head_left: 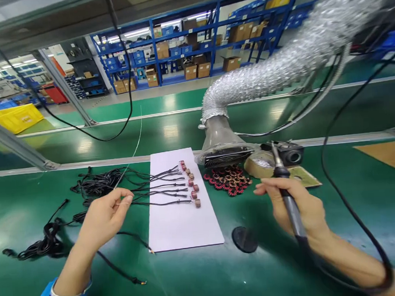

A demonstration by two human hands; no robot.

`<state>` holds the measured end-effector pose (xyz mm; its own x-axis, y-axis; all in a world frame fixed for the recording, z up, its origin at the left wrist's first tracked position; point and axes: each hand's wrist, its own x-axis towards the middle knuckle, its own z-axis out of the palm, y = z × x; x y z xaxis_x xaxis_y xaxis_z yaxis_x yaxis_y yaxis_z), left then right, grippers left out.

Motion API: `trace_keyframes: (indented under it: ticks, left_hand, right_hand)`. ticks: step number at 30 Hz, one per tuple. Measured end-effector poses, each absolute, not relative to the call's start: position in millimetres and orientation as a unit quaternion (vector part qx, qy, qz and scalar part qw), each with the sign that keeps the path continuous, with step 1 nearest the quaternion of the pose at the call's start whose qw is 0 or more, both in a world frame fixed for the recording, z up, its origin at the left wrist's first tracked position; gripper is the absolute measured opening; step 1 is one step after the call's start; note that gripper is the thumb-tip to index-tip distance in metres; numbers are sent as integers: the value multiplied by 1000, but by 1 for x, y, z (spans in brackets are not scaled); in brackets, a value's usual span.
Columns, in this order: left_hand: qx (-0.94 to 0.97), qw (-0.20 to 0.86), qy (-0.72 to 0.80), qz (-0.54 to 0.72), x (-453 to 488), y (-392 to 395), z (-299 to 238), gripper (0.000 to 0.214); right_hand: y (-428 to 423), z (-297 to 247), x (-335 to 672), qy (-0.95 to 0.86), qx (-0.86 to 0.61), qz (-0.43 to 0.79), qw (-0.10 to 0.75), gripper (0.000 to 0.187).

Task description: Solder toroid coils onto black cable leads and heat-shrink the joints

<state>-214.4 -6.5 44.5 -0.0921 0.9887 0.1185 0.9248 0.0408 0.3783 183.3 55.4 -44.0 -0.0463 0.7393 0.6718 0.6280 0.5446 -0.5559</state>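
My right hand (299, 204) is closed around the black handle of a soldering iron (282, 178), its metal tip pointing up toward a holder (290, 152). My left hand (104, 215) pinches a thin strand of solder wire (135, 150) that rises up and away from my fingers. Between my hands lies a white sheet (182, 225) with several black wires (160, 189) laid across it, each ending at a small reddish coil (194, 195). A pile of loose red and black coils (230, 181) sits right of the sheet.
A silver flexible fume duct (279, 65) ends in a hood (223, 148) just behind the sheet. Bundles of black cable (98, 182) lie at left, and a black round disc (245, 239) sits near the front. Blue shelving with boxes stands beyond.
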Motion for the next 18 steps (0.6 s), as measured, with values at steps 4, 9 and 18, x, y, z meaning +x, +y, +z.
trace_keyframes:
  ticks: [4, 9, 18]
  left_hand:
    - [745, 177, 629, 136, -151, 2, 44, 35]
    - [753, 104, 647, 56, -111, 29, 37, 29]
    - [713, 47, 700, -6, -124, 57, 2, 27]
  right_hand:
    - [68, -66, 206, -728, -526, 41, 438, 10]
    - [74, -74, 202, -764, -493, 51, 413, 12]
    - [51, -46, 140, -835, -302, 63, 455, 11]
